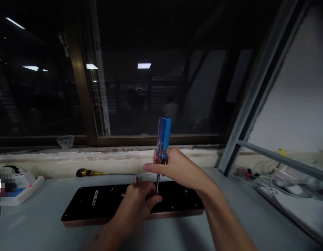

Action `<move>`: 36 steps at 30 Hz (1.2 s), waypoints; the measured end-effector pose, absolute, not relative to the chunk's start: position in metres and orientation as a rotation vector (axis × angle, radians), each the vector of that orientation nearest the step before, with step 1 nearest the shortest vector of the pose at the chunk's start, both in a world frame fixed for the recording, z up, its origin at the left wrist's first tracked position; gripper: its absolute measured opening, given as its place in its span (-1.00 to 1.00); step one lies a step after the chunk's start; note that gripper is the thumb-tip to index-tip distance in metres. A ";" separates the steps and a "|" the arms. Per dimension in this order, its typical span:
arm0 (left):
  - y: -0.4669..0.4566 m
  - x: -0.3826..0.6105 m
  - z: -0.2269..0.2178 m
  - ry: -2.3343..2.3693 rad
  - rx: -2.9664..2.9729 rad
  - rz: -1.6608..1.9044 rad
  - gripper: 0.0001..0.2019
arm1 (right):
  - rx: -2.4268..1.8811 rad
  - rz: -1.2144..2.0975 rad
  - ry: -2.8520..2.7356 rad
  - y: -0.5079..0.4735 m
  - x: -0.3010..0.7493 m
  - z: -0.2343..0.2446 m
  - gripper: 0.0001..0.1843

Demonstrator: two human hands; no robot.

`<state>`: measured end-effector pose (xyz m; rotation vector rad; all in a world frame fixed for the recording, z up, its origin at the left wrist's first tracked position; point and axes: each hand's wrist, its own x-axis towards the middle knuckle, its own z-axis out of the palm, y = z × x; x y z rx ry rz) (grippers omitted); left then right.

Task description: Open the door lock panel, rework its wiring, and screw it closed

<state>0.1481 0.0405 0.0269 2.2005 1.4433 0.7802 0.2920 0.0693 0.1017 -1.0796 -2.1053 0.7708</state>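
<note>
A screwdriver with a clear blue handle [163, 134] stands upright over a long black panel [98, 204] with a copper-coloured edge, lying flat on the grey table. My right hand [177, 167] is wrapped round the lower part of the handle. My left hand [140, 200] rests on the panel, its fingers pinched round the metal shaft near the tip. What the tip touches is hidden by my fingers.
A second screwdriver with a dark and gold handle [85, 172] lies behind the panel. A small clear cup [65, 141] sits on the window sill. A white device [25, 184] is at the left, cables and white items [282, 184] at the right behind a metal frame.
</note>
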 end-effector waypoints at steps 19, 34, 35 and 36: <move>0.048 0.129 0.029 1.150 2.375 0.691 -0.78 | -0.974 0.922 -2.135 0.069 0.303 0.105 -0.87; 0.040 0.122 0.038 0.993 2.927 0.361 -0.63 | -0.913 0.865 -1.847 0.068 0.335 0.112 -0.71; 0.040 0.122 0.038 0.994 2.932 0.360 -0.64 | -0.915 0.873 -1.859 0.068 0.334 0.111 -0.71; 0.040 0.122 0.038 1.003 2.927 0.375 -0.66 | -0.913 0.884 -1.869 0.068 0.333 0.111 -0.71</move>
